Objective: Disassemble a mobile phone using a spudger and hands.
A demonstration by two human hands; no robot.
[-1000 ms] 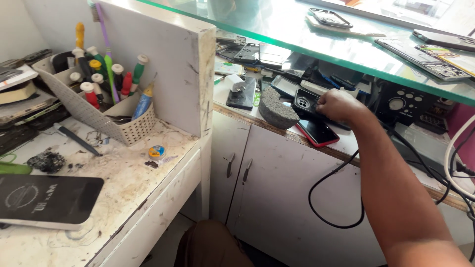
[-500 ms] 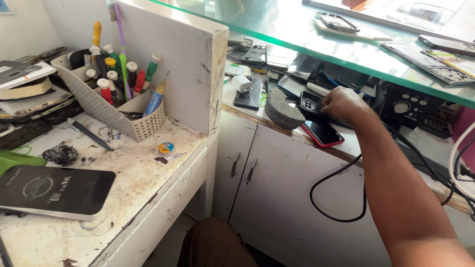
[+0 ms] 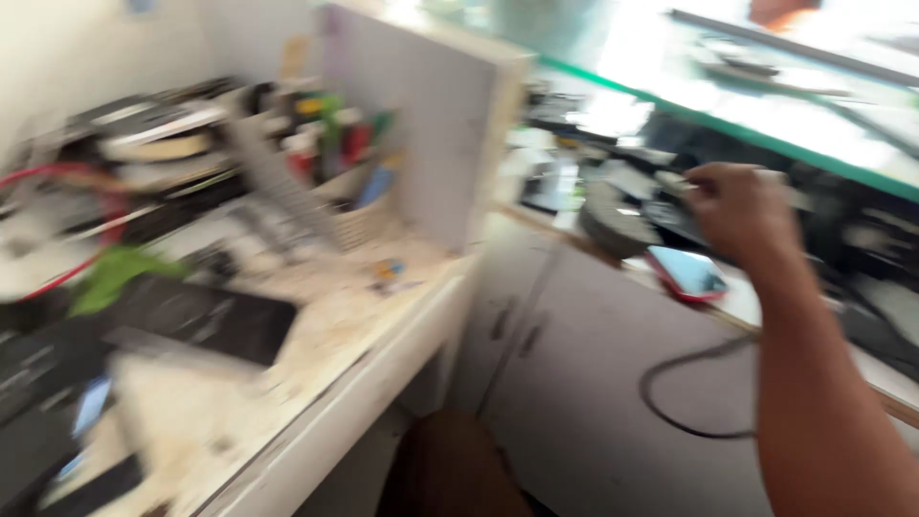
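The picture is blurred by motion. My right hand (image 3: pixel 742 213) reaches into the shelf under a green-edged glass counter (image 3: pixel 766 124), with its fingers curled over a dark device; whether it grips the device is unclear. Just below the hand lies a phone in a red case (image 3: pixel 687 273), screen up. To the hand's left sits a round grey disc (image 3: pixel 613 222). A black cable (image 3: pixel 689 383) loops down in front of the white cabinet doors (image 3: pixel 574 383) under my forearm. My left hand is out of view.
A white partition (image 3: pixel 431 134) divides the shelf from a stained white workbench (image 3: pixel 316 364) on the left. That bench carries a basket of pens and tools (image 3: pixel 335 191), a black tablet (image 3: pixel 206 321), a green object (image 3: pixel 115 273) and stacked devices. My knee (image 3: pixel 450 469) shows below.
The camera has swung left and down, blurring the view. My right hand has lifted slightly and stays at the dark device on the shelf.
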